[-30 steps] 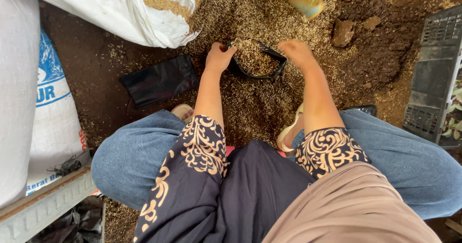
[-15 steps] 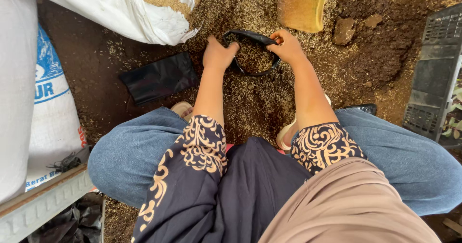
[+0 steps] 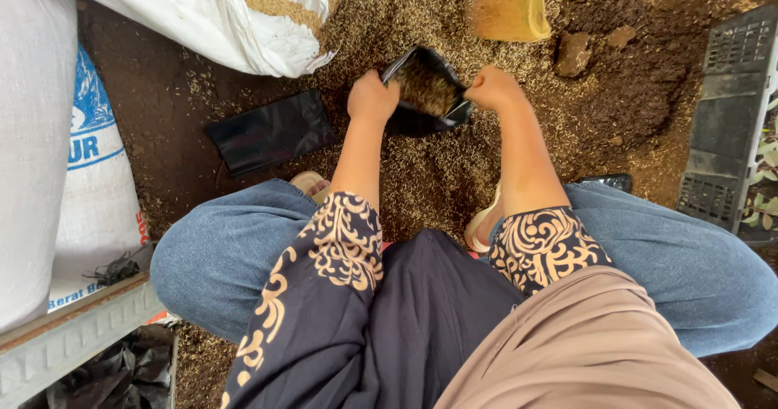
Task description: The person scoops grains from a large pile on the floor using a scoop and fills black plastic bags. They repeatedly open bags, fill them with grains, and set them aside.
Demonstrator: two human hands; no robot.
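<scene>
Gripping the small black bag (image 3: pixel 425 93) tight, left hand (image 3: pixel 371 97) and right hand (image 3: pixel 494 89) have lifted it — fuller now — off the husk pile (image 3: pixel 421 174).

The floor is bare dark soil (image 3: pixel 162 145), with a wide spread of pale rice husks (image 3: pixel 421 174) across its middle. A few brown clods (image 3: pixel 574 52) lie on the darker, damp earth to the upper right. White woven sacks (image 3: pixel 203 12) lie along the top left, one spilling husks from its torn mouth, and another sack with blue print (image 3: pixel 97 182) stands at the left edge. A grey plastic crate (image 3: pixel 725 125) sits at the right side, green leaves just beside it. A grey ledge (image 3: pixel 73 336) crosses the lower left corner. The light is soft, even daylight.
</scene>
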